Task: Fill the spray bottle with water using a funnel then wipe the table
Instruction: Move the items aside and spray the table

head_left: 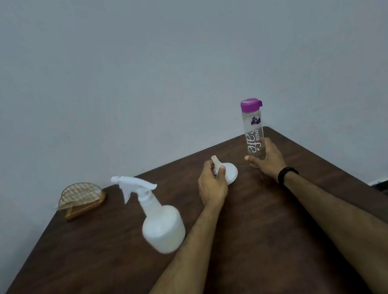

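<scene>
A dark brown wooden table [85, 264] fills the low part of the view, and two bare arms reach out over it from the near edge.

Closest is the white spray bottle [161, 221]. It stands on the table to the left of the left arm, a little apart from it. Its round body is at the bottom and its neck goes up. The long way of the bottle runs up and down, leaning a bit in this wide view. The trigger top is still on, and the nozzle points to the left and away, toward the wall.

Farther out, the left hand [212, 185] holds the white funnel [228, 173]. The fingers and thumb are curled around the thin tube. The funnel is upside down: the wide mouth sits flat on the table and the thin tube points up.

To the right, the right hand [269, 159] is at the bottom part of a clear water bottle [253, 136] with a purple lid [251, 105]. The thumb and fingers are spread on each side of it, but I cannot tell if they squeeze it. The bottle stands straight up with the lid on top. A black band [286, 173] is on that wrist.

Far off at the left corner of the table sits a gold wire holder [82, 200]. Behind it all is a plain grey wall [157, 67].
</scene>
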`<state>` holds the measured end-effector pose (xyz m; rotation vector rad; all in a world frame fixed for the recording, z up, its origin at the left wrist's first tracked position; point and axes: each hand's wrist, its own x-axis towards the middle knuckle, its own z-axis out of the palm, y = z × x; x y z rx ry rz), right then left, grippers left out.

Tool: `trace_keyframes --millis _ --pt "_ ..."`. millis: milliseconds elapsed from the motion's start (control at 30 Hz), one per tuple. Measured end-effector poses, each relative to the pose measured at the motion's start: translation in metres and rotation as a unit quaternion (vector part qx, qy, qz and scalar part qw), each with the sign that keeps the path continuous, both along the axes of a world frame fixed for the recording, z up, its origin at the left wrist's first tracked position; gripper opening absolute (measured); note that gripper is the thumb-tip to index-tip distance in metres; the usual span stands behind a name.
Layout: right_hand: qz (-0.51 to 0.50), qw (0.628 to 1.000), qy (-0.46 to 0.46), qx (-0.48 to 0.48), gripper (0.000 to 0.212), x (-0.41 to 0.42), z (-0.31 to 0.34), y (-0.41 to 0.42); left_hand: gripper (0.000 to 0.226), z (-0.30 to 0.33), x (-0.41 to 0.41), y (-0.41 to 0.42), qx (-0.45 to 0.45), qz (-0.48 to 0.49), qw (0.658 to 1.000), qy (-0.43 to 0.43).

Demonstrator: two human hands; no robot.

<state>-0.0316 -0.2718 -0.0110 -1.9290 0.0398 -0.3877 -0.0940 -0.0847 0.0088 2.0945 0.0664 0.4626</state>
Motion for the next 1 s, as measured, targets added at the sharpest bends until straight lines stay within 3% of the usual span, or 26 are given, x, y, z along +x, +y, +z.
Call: trace_keyframes --millis 200,333,467,733,867,1000 --pt "-0.022 1.0 -0.005 0.018 0.059 0.06 0.003 -0.017 0.019 -0.012 0.078 -0.02 -0.02 0.034 0.999 0.001" --pt "-0.043 0.999 -0.005 0.011 0.066 0.095 0.001 -0.023 0.022 -0.022 0.115 -0.028 -0.003 0.052 0.999 -0.012" --pt "-0.041 0.999 -0.002 -0.006 0.068 0.117 0.001 -0.025 0.025 -0.021 0.144 -0.034 -0.01 0.04 0.999 -0.03" --pt "-0.042 0.997 0.011 -0.07 0.072 0.135 -0.003 -0.022 0.034 -0.024 0.179 -0.046 0.063 -0.017 0.998 -0.001" --pt "-0.045 0.993 0.04 -0.097 0.076 0.136 -0.003 -0.022 0.044 -0.023 0.176 -0.043 0.066 -0.028 0.997 0.009" --pt "-0.048 0.992 0.058 -0.099 0.08 0.132 -0.003 -0.023 0.068 -0.017 0.162 -0.044 0.008 -0.037 0.998 0.044"
